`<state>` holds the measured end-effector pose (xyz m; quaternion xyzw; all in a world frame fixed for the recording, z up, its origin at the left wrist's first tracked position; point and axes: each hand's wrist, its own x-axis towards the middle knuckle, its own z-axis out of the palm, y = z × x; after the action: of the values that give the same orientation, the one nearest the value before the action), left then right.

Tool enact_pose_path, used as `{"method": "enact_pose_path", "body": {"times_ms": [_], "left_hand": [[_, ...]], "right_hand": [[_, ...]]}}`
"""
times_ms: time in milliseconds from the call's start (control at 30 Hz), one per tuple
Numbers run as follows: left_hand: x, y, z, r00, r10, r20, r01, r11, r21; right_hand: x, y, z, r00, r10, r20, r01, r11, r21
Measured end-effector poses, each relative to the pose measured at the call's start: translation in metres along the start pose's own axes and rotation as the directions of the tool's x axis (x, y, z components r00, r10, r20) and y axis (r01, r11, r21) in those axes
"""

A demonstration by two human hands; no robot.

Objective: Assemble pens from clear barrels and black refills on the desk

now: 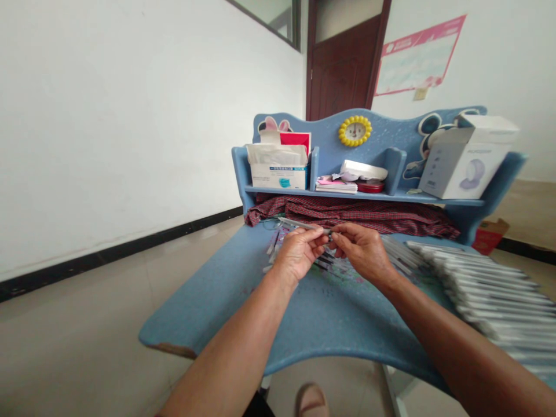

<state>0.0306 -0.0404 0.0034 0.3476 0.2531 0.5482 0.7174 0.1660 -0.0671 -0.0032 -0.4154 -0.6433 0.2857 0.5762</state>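
Observation:
Above the middle of the desk, my left hand (302, 250) is closed around a slim, pale pen (297, 223) that points to the left. My right hand (362, 250) meets it fingertip to fingertip and pinches the pen's right end, where a small dark part shows between the fingers. Whether that part is separate from the pen I cannot tell. Under and behind the hands lie several loose pen parts (273, 246), some clear and some dark. To the right, a large stack of similar pale pens (490, 289) lies in rows, close to my right forearm.
The blue desk (208, 295) has a curved front edge and a back shelf. Folded checked cloth (347, 214) lies below the shelf. On it stand a mask box (278, 171), a white carton (469, 159), papers and a red tin (370, 186). A yellow clock (355, 131) is mounted above.

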Motion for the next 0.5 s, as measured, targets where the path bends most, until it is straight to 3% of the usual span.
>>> {"method": "enact_pose_path", "body": {"times_ms": [200, 500], "left_hand": [[0.0, -0.001, 0.0, 1.0, 0.003, -0.012, -0.003, 1.0, 0.019], [-0.001, -0.002, 0.001, 1.0, 0.008, 0.009, -0.008, 0.998, 0.066]], "right_hand": [[-0.002, -0.003, 0.001, 0.999, 0.054, 0.0, -0.054, 0.995, 0.085], [0.0, 0.007, -0.001, 0.999, 0.044, -0.015, -0.043, 0.997, 0.061]]}}
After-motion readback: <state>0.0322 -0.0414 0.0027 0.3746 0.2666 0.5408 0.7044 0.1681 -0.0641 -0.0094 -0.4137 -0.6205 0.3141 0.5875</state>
